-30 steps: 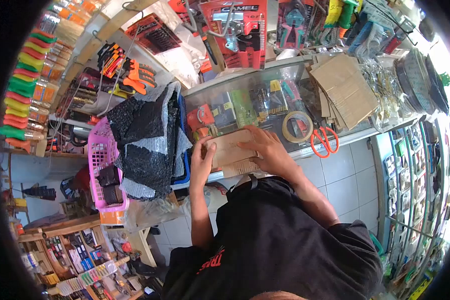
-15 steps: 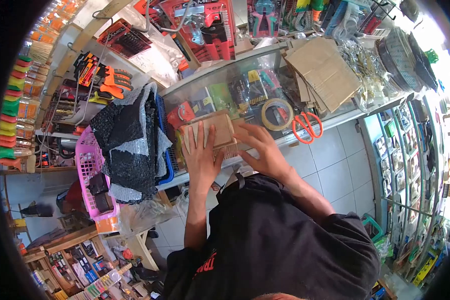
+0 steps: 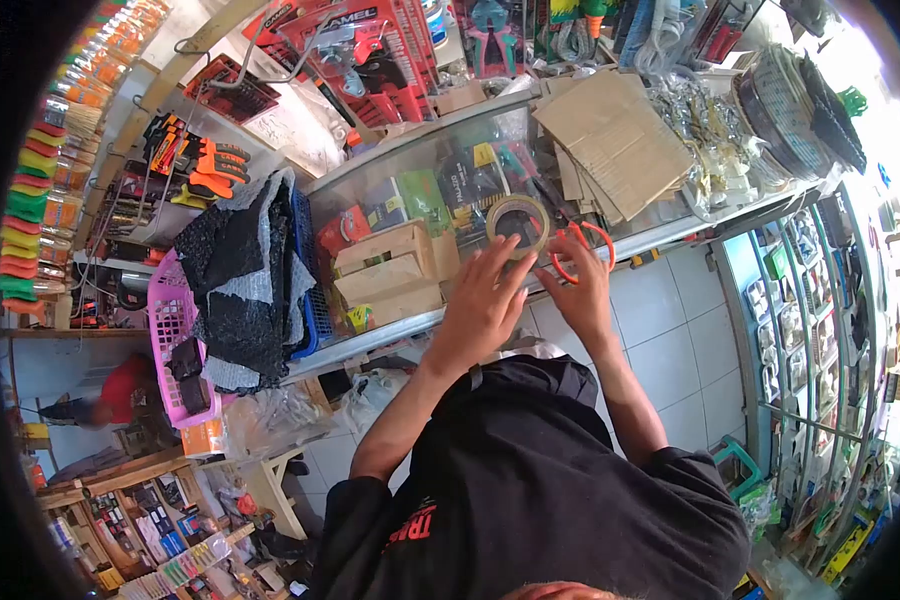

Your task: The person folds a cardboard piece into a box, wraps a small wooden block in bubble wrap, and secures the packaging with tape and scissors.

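Note:
A roll of tape [image 3: 515, 208] lies on the glass counter [image 3: 370, 180], and the fingers of my left hand [image 3: 485, 305] reach its lower edge, spread apart. My right hand [image 3: 582, 290] is at the orange-handled scissors [image 3: 606, 243], its fingers bent around the handles; its fingertips partly cover them. To the left of my hands, a cardboard package [image 3: 395, 270] with folded flaps rests on the counter, touched by neither hand.
Flat cardboard sheets [image 3: 620, 140] lie on the counter's right part. At its left end are a pink basket [image 3: 170, 330] and a blue basket [image 3: 313, 290] with black wrapping [image 3: 232, 250]. Shelves [image 3: 800, 330] stand at the right.
Both hands have left the cardboard package and moved right, the left to the tape roll, the right to the scissors. The package's flaps now stand partly apart.

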`<state>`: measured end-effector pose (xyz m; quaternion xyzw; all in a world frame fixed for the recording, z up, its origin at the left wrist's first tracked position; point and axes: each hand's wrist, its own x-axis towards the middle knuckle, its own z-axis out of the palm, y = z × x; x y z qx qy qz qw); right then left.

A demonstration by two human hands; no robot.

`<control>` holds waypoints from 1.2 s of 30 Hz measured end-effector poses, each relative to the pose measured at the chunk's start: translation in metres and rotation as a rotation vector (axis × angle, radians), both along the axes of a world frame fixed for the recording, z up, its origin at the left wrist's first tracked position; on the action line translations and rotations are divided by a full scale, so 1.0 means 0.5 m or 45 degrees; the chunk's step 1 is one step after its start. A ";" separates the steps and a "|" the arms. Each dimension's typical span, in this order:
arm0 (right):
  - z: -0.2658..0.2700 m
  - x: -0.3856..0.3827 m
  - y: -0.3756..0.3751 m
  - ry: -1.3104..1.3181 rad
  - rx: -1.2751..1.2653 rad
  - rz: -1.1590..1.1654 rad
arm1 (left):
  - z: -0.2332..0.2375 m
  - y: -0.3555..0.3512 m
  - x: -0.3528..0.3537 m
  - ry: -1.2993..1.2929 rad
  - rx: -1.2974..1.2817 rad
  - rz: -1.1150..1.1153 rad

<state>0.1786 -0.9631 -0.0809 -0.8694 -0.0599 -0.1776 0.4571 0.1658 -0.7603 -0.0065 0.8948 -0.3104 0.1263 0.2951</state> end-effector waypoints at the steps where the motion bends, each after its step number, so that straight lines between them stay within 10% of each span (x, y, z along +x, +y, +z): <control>1: -0.014 0.007 -0.001 0.021 0.035 0.022 | -0.022 -0.018 0.021 -0.019 0.070 0.006; 7: -0.003 0.028 -0.013 0.087 0.198 0.087 | -0.081 -0.029 0.118 0.096 0.256 -0.123; 16: 0.139 0.101 -0.062 -0.173 -0.130 0.557 | -0.053 -0.042 0.081 0.442 -0.350 0.143; 24: 0.254 0.190 -0.025 -0.206 -0.474 0.975 | -0.045 -0.001 0.134 0.113 -0.455 0.151; 36: 0.195 0.078 -0.089 0.309 -0.338 0.638 | -0.073 0.009 0.121 0.121 -0.706 0.206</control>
